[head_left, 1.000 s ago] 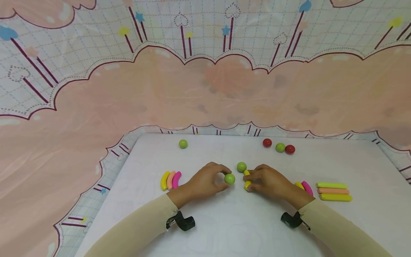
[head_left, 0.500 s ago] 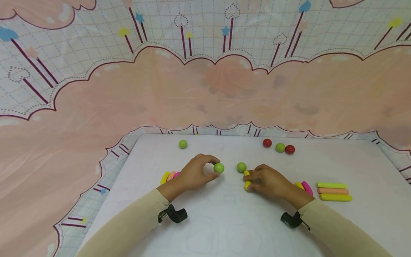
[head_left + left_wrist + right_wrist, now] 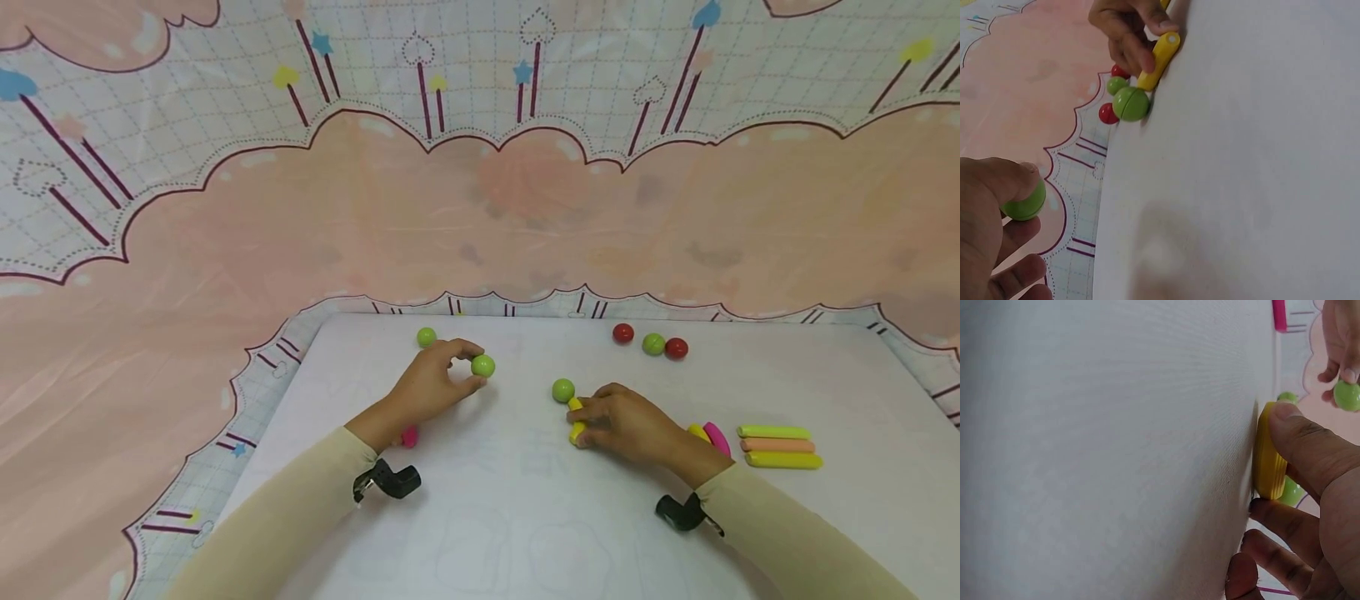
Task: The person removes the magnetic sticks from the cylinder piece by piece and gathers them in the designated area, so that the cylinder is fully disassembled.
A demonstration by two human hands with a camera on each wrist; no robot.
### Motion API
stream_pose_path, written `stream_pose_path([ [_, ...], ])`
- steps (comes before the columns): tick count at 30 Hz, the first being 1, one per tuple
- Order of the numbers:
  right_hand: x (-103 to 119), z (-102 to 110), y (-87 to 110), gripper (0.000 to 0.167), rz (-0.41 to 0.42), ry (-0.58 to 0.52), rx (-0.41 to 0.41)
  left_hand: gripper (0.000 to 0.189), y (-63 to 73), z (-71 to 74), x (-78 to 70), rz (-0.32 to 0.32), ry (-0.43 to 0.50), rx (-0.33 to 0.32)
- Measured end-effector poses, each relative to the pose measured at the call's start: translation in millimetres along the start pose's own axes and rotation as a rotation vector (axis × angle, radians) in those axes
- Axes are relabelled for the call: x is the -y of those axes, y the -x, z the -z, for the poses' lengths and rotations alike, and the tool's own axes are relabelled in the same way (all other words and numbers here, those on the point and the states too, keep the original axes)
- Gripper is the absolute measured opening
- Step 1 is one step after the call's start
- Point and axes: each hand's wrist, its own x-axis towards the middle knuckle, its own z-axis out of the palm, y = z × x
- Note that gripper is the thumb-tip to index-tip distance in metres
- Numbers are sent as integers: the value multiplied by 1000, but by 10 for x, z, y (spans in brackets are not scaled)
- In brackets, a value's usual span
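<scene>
In the head view my left hand point(image 3: 429, 383) pinches a glossy green ball point(image 3: 483, 366) between thumb and fingers, raised over the white table. The left wrist view shows this ball point(image 3: 1025, 203) partly covered by the thumb. My right hand point(image 3: 626, 423) pinches a short, curved yellow magnetic stick point(image 3: 576, 433), which has a pale round dot on its end in the left wrist view. Against the stick's far end sits a second green ball point(image 3: 563, 390). The right wrist view has the yellow stick point(image 3: 1267, 453) close over the white surface, thumb on its top end.
At the back right lie two red balls, one point(image 3: 623, 333) apart, and a green ball point(image 3: 654, 344). Another green ball point(image 3: 427, 337) stands behind my left hand. Straight sticks point(image 3: 778, 446) lie far right; curved ones point(image 3: 717, 438) are partly behind my right wrist. A pink stick point(image 3: 409, 436) shows under the left arm.
My left hand has carried its green ball leftward and back, away from the yellow stick, and its forearm now covers most of the curved sticks at left. The right hand has stayed in place.
</scene>
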Motion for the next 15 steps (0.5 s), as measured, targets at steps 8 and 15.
stream_pose_path([
  [8, 1, 1, 0, 42, -25, -2, 6, 39, -42, 93, 125, 41, 24, -34],
  [15, 5, 3, 0, 41, -20, -1, 5, 41, -62, 189, 207, 81, 33, -51],
])
